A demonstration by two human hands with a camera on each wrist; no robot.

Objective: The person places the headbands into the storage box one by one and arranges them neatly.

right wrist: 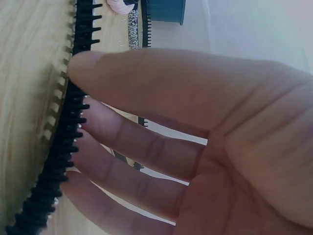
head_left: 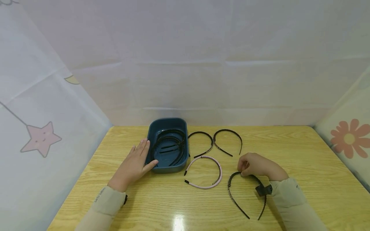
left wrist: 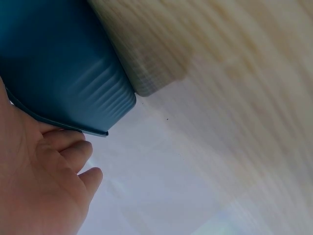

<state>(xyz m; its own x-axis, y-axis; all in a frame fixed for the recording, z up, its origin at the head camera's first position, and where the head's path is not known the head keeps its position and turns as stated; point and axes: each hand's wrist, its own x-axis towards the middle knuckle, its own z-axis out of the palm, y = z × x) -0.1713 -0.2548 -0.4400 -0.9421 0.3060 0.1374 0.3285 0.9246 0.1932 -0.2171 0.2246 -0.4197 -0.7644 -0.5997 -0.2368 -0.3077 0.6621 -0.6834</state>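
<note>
My left hand (head_left: 138, 160) lies flat against the left wall of a dark blue bin (head_left: 154, 134), fingers straight, thumb along its front corner. The left wrist view shows the bin's ribbed side (left wrist: 63, 63) beside my fingers (left wrist: 73, 156). Several black headbands (head_left: 170, 144) lie in the bin. My right hand (head_left: 246, 166) is curled over the arch of a black toothed headband (head_left: 231, 195) lying on the table. In the right wrist view my thumb and fingers (right wrist: 112, 132) pinch that headband (right wrist: 63, 142).
A pink headband (head_left: 215, 181) lies between the bin and my right hand. Two more black headbands (head_left: 202, 133) (head_left: 228, 131) lie behind it. White sheets wall in the wooden table (head_left: 303, 154) at the back and both sides.
</note>
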